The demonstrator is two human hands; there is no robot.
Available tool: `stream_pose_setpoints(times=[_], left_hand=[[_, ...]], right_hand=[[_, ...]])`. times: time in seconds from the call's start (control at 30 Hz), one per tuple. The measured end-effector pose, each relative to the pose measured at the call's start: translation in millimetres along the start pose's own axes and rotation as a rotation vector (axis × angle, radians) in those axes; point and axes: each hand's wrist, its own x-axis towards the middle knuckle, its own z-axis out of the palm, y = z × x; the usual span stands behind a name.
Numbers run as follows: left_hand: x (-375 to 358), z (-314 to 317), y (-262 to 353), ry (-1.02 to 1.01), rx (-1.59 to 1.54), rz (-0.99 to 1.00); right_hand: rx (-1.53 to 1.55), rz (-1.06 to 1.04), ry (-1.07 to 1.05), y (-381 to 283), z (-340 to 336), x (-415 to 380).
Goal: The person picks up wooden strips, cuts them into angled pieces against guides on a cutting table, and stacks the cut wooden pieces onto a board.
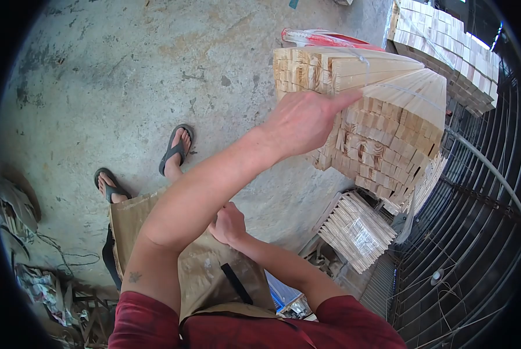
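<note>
Nearest the camera, the right hand (228,224) is being held against the tan apron (202,273) at the waist, its fingers curled inward; whether anything is being gripped inside it cannot be told. Further out, the left hand (301,122) is being stretched across the body to the bundle of wooden slats (382,116), with the forefinger laid flat along the bundle's upper edge and the other fingers bent loosely against the cut ends, nothing being grasped. The bundle is being seen end-on: its cut ends are facing the person, and its long axis is running away from the camera toward the upper right, slightly tilted. A thin strap is being shown across its top. Below it and to the right, a smaller bundle of thinner sticks (356,230) is lying at an angle, near a metal grille (475,232) that is closing off the right side. To the left, open concrete floor (126,75) is being left free, with the two sandalled feet (176,151) standing on it. Farthest off, another stack of timber (446,46) is resting behind the bundle, beside a red and white bag (324,39).
</note>
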Motion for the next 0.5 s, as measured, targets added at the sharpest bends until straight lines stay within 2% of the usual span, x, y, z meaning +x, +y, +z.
stream_pose_setpoints(times=[0.5], left_hand=[[5.7, -3.6, 6.7, 0.019, 0.069, 0.064]], right_hand=[[0.009, 0.016, -0.025, 0.7, -0.7, 0.8]])
